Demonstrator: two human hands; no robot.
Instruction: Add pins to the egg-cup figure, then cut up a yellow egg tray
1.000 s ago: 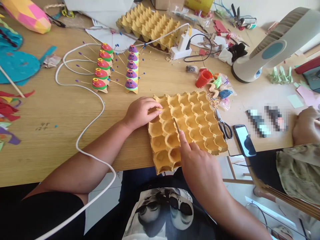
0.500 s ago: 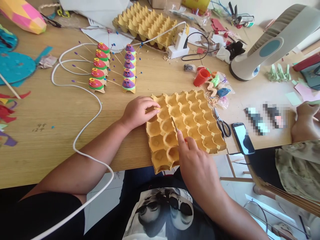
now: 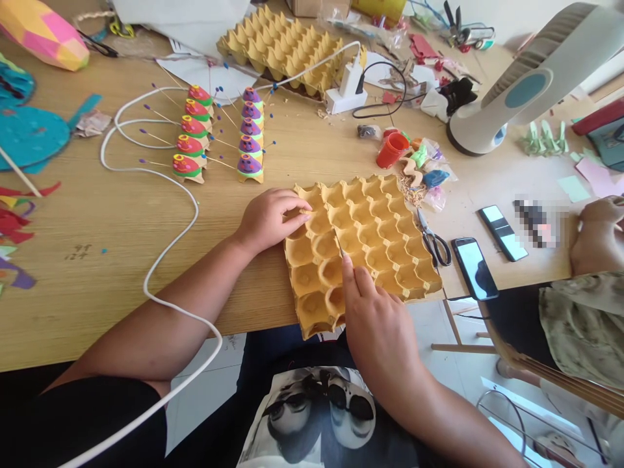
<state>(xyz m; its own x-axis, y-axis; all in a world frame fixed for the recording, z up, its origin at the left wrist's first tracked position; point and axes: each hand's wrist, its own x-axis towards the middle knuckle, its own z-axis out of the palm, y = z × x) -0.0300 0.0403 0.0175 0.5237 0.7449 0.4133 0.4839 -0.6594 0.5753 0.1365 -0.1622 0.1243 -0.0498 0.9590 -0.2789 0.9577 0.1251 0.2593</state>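
Wooden table (image 3: 121, 221), much cluttered. The yellow egg tray (image 3: 385, 227) lies at its near edge, one corner overhanging. Our left hand (image 3: 268, 218) lies flat, fingers pressing on the tray's left rim. Our right hand (image 3: 377, 325) is closed on a thin blade (image 3: 340, 246), tip set in a ridge between cups. We judge short, shallow strokes along the ridge best, with the left fingers clear of the blade's line.

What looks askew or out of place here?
The egg tray sits skewed, its near corner hanging past the table edge, beside the right hand holding a blade. The left hand presses its left side. Cardboard crumbs lie near the scissors.
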